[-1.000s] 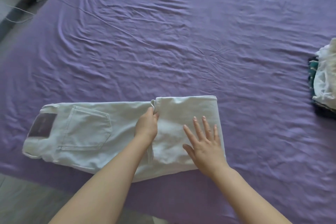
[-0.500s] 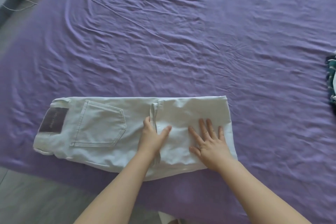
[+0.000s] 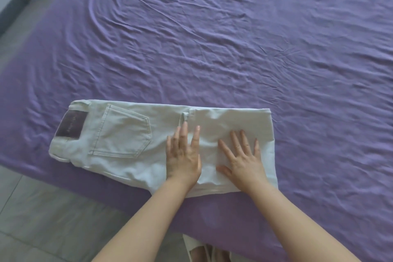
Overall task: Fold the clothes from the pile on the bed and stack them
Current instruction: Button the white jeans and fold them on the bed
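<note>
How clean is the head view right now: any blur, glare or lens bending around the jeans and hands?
Head view: soft even daylight, no glare; jeans and both hands, left and right, slightly soft but readable; wide-angle bending curves the bed sheet edges; the patch lettering is too blurred to read.

The only lettering is on the dark brown patch (image 3: 71, 125) sewn at the waistband of the pale jeans (image 3: 127, 140), left of the back pocket. A faint line of script runs along it, too small and blurred to read. No other text, number or sign shows.
</note>
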Demonstrator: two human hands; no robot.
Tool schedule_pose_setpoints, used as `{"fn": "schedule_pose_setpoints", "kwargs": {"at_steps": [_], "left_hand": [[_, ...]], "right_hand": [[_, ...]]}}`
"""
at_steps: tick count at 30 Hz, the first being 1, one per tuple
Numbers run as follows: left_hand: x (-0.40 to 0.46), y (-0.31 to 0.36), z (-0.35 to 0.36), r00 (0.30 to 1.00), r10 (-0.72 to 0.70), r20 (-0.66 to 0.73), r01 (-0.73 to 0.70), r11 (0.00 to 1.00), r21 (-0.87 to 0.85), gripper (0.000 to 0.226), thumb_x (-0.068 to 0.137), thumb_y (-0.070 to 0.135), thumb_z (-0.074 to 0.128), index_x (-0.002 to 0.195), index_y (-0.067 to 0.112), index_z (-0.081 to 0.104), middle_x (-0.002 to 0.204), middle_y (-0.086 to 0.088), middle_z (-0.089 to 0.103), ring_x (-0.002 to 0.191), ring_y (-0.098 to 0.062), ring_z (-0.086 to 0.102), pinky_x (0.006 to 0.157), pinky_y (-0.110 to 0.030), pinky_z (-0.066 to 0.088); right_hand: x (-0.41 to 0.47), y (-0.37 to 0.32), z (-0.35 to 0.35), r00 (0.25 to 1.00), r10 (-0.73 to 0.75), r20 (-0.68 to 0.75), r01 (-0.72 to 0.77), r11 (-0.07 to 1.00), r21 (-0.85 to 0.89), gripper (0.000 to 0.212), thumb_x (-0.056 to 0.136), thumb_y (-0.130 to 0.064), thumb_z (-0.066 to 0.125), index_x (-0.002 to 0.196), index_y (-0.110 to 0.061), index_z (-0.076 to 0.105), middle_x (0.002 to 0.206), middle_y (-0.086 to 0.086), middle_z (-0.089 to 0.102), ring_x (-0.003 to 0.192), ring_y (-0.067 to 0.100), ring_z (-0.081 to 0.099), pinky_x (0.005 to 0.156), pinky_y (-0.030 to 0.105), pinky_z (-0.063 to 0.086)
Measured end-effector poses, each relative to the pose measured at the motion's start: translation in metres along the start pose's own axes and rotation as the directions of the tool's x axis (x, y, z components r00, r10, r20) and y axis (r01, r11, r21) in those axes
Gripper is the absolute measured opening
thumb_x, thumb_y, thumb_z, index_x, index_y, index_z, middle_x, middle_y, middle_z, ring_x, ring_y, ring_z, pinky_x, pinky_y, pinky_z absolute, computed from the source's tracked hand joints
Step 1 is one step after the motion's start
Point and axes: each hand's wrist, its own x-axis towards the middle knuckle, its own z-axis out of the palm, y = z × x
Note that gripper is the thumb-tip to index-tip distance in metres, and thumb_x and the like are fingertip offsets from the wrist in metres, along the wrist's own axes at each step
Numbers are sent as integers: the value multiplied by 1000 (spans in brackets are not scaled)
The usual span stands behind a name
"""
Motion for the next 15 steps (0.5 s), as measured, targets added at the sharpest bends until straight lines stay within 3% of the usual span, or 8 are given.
{"fn": "schedule_pose_setpoints", "kwargs": {"at_steps": [3,4,6,8,11,15], "left_hand": [[19,18,-2,915,402,43,-402,891,212,52,91,22,43,143,28,37,157,-6,19,147,-28,7,111,-58,-11],[26,25,-1,886,451,106,-463,863,200,49,93,22,42,142,24,38,158,-7,18,147,-29,3,108,-58,-17],[39,33,2,898,379,224,-414,899,140,63,92,37,43,149,28,17,159,-7,-9,144,-31,-19,102,-60,-27],[45,26,9,919,270,288,-323,933,158,83,86,60,42,148,36,-8,152,-5,-31,138,-32,-32,102,-63,-27],[43,3,12,918,145,370,-228,954,193,105,74,79,41,142,37,-27,151,-7,-35,138,-25,-34,104,-64,-22],[40,-4,8,921,98,376,-187,960,208,107,72,82,41,143,37,-25,153,-5,-32,138,-27,-34,101,-64,-24]], "right_hand": [[12,9,-2,996,26,-80,-24,1000,15,80,81,-73,26,143,-41,-14,148,1,-30,134,26,-35,106,58,-19],[16,13,-3,996,39,-84,-37,999,25,81,80,-74,24,140,-42,-20,145,1,-33,132,25,-39,107,59,-17],[26,21,-4,998,36,-59,-33,998,45,85,77,-76,25,133,-43,-30,142,2,-38,129,25,-43,108,62,-10],[33,24,-4,1000,6,-26,-5,998,69,90,76,-77,31,130,-44,-33,140,2,-42,126,25,-46,107,65,-5],[38,24,-6,1000,-10,4,9,997,83,94,74,-80,32,127,-44,-36,133,-1,-51,125,26,-48,105,67,-7],[34,4,-13,1000,-14,25,13,997,74,92,79,-76,31,133,-38,-33,141,5,-44,124,28,-47,106,64,-12]]}}
